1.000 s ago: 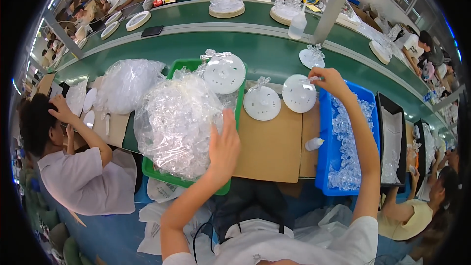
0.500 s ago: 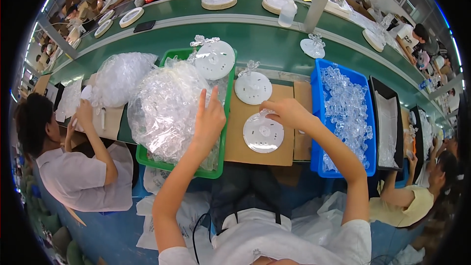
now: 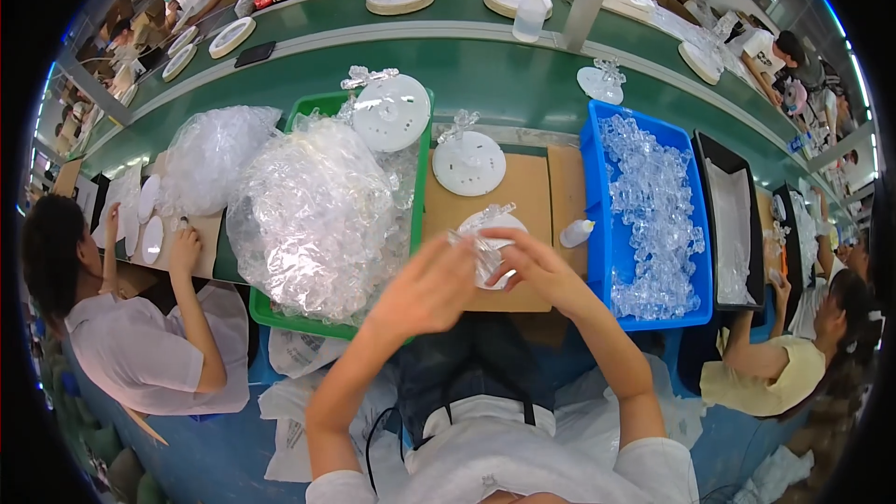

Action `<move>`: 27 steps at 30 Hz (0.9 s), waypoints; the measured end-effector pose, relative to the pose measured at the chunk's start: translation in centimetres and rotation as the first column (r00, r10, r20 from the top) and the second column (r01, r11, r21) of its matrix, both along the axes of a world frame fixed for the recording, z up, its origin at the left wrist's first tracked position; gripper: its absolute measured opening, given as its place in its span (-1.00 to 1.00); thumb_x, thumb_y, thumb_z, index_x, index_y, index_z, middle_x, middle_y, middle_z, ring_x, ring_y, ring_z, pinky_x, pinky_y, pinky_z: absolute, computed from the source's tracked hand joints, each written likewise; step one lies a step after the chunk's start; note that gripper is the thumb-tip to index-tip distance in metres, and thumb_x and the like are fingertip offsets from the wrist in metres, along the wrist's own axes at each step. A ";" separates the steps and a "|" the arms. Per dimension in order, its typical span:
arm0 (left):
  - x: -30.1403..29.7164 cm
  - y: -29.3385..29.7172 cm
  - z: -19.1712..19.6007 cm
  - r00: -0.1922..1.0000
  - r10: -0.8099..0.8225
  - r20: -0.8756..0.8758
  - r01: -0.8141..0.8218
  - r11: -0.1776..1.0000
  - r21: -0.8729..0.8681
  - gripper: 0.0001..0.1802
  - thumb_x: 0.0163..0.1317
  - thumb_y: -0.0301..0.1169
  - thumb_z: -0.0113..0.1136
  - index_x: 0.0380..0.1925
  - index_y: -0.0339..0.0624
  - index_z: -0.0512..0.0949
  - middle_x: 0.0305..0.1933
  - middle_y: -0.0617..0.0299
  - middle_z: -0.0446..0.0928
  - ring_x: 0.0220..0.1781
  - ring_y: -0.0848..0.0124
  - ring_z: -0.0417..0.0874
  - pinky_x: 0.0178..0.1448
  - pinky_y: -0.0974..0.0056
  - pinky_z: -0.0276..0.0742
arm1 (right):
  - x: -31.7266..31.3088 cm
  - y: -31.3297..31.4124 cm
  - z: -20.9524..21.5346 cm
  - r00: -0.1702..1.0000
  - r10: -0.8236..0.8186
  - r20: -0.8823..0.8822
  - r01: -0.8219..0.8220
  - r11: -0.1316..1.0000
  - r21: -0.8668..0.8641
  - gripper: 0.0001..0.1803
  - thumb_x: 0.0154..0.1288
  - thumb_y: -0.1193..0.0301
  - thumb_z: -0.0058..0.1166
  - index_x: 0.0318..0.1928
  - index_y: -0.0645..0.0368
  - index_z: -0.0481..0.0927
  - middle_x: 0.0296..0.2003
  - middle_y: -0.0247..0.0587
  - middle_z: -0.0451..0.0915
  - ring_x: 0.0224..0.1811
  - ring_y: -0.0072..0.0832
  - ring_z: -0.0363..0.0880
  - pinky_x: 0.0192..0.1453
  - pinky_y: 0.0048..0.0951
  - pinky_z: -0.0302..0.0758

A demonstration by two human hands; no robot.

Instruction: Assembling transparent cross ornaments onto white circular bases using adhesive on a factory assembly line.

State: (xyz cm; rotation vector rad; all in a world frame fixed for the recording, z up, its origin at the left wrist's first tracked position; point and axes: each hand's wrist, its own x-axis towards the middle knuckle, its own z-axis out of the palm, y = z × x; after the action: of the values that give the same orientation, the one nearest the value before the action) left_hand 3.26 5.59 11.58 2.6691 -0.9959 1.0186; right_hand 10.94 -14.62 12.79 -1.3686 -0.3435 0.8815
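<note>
My left hand [image 3: 431, 282] and my right hand [image 3: 539, 266] meet over the near white disc [image 3: 505, 221]. Between them is a crinkled, glossy clear plastic piece [image 3: 486, 259]; I cannot tell whether it is a bag or a wrapped part. The right fingers pinch its right side, while the left fingers, slightly blurred, close on its left side. A clear part lies along the top of this disc, whose lower half is mostly covered by the hands. Just beyond sits another white disc [image 3: 476, 170] with a clear part standing at its far edge.
Cardboard [image 3: 532, 189] lies under the discs. At left a green crate [image 3: 419, 196] carries a big clear bag [image 3: 313, 215] and a white disc [image 3: 391, 113]. A small white bottle [image 3: 577, 233] lies beside the blue crate [image 3: 592, 187] of clear parts. Co-workers sit on both sides.
My left hand has come from above the green crate, two fingers raised, to the near disc. The right hand has moved slightly down and right, and both now hold a clear plastic piece.
</note>
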 end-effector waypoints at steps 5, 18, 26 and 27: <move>-2.9 -4.1 -2.7 0.956 0.044 -0.290 -0.228 0.734 -0.640 -0.62 0.06 -0.65 0.13 -0.05 -0.33 0.45 0.05 -0.01 0.46 0.16 0.14 0.49 0.24 0.10 0.36 | -0.7 0.3 -2.6 0.998 0.050 -0.033 -0.043 0.981 0.191 -0.57 0.30 0.41 0.07 0.16 0.21 0.36 -0.12 -0.26 0.57 -0.07 -0.53 0.55 -0.05 -0.50 0.47; -1.7 -9.4 -10.2 0.870 0.072 -0.487 -0.479 0.353 -0.804 -0.53 0.10 -0.74 0.10 0.08 -0.38 0.45 0.10 0.02 0.52 0.06 0.25 0.59 0.11 0.31 0.47 | -5.8 -0.2 -6.2 0.770 -0.323 0.550 0.493 0.849 -0.191 -0.57 0.15 0.51 0.18 0.08 0.22 0.49 -0.06 -0.20 0.57 -0.04 -0.50 0.55 -0.02 -0.52 0.43; -1.4 -6.1 -13.6 0.700 0.338 -0.629 -0.613 0.736 -0.288 -0.39 0.19 -0.29 0.14 0.23 -0.28 0.28 0.39 -0.04 0.12 0.42 -0.07 0.08 0.37 -0.11 0.08 | -2.7 -1.2 -9.8 0.810 -0.586 0.009 0.585 0.807 -0.080 -0.59 0.18 0.49 0.21 0.02 0.37 0.46 -0.24 -0.13 0.62 -0.21 -0.58 0.58 -0.11 -0.60 0.50; -1.7 -6.5 -13.6 0.692 0.358 -0.627 -0.625 0.732 -0.272 -0.39 0.17 -0.28 0.16 0.21 -0.29 0.30 0.35 -0.07 0.18 0.39 -0.06 0.13 0.37 -0.11 0.10 | -2.7 -1.0 -9.8 0.808 -0.590 0.001 0.587 0.803 -0.101 -0.61 0.18 0.48 0.22 0.00 0.37 0.48 -0.24 -0.13 0.62 -0.22 -0.59 0.58 -0.11 -0.59 0.50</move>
State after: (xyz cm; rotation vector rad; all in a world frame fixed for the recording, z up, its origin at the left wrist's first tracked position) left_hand 1.60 -0.91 -2.05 2.5791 0.1320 0.4017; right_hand 8.25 -15.66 3.02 -1.4321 0.1599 0.3955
